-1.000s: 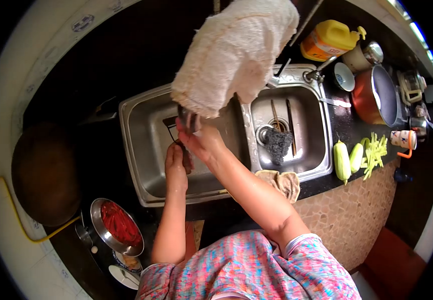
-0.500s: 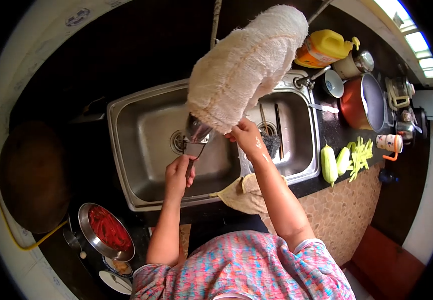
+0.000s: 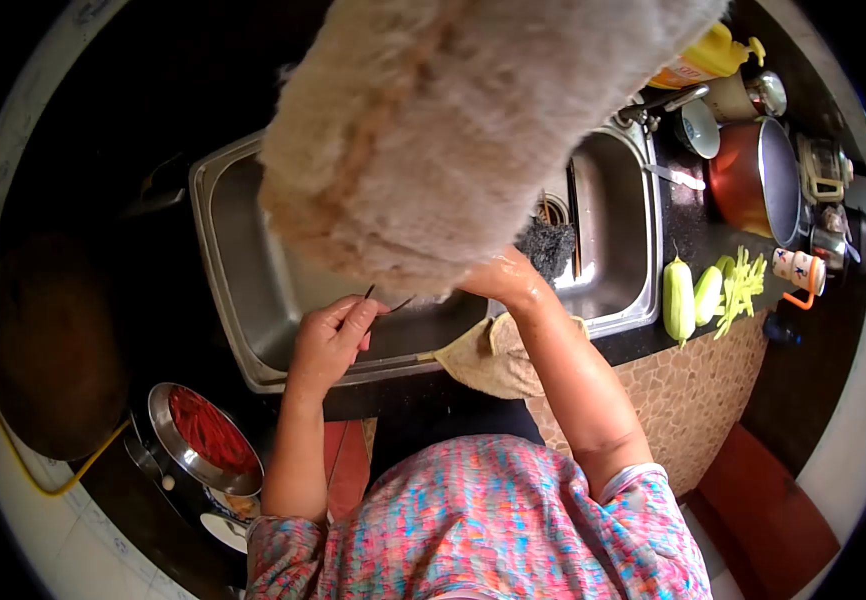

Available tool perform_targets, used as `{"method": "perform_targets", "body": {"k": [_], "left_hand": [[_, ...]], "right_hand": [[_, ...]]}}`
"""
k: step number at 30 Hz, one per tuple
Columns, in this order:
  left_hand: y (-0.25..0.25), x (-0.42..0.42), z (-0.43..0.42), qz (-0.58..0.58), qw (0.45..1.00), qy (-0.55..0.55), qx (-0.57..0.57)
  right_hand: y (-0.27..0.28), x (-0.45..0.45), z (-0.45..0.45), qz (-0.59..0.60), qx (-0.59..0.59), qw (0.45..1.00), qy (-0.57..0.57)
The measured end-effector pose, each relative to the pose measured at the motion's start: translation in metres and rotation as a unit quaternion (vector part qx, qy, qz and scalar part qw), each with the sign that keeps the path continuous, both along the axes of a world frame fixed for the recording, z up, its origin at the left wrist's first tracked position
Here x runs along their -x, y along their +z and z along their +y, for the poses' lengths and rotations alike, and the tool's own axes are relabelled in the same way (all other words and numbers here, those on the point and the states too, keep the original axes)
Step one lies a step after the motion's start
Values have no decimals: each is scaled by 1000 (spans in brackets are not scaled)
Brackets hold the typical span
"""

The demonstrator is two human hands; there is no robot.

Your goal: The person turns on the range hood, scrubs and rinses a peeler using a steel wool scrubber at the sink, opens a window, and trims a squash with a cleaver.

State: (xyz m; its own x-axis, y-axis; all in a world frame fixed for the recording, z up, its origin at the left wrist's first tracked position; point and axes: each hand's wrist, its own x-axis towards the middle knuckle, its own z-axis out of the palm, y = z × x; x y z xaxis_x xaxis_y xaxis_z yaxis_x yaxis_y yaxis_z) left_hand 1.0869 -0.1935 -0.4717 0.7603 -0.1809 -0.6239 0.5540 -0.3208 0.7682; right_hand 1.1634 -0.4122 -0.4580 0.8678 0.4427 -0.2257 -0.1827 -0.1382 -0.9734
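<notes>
A big, pale, fuzzy, roll-shaped thing (image 3: 433, 140) fills the upper middle, close to the camera, and hides much of the sink (image 3: 223, 290). Over the left basin, my left hand (image 3: 325, 345) is closed around a dark two-pronged tool that looks like a Y-shaped peeler (image 3: 396, 306); its far end is hidden by the fuzzy thing. My right hand (image 3: 498, 277) looks wet and reaches beneath the fuzzy thing's lower edge. Its fingers are hidden, so I cannot tell what they hold. A beige cloth (image 3: 493, 360) hangs over the sink's front edge, below my right wrist.
A dark scouring pad (image 3: 548, 248) and chopsticks (image 3: 575, 220) lie in the right basin. On the right counter are pale green gourds (image 3: 679, 300), peelings (image 3: 743, 285), a knife (image 3: 675, 177) and a red pot (image 3: 738, 185). A metal bowl of red peppers (image 3: 203, 435) stands at left.
The fuzzy thing looks larger and covers more of the sink. My left hand has shifted slightly left, and my right fingers have gone out of sight. The surrounding view has shifted a little.
</notes>
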Motion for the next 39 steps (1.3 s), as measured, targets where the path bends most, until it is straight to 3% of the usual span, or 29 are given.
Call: {"method": "perform_targets", "body": {"k": [3, 7, 9, 13, 17, 22, 39], "left_hand": [[13, -4, 4, -16, 999, -24, -27], [34, -5, 9, 10, 999, -22, -35], [39, -5, 11, 13, 999, -29, -37], [41, -1, 15, 11, 999, -39, -23], [48, -1, 16, 27, 999, -35, -4], [50, 1, 18, -8, 999, -52, -15], [55, 1, 13, -14, 997, -72, -7]], "right_hand": [[11, -1, 1, 32, 22, 999, 26], [-14, 3, 14, 65, -106, 992, 23], [-16, 8, 16, 175, -130, 976, -8], [-14, 10, 18, 188, -157, 970, 2], [9, 5, 11, 165, -65, 983, 57], [8, 7, 11, -22, -20, 997, 75], [8, 15, 7, 3, -74, 995, 72]]}}
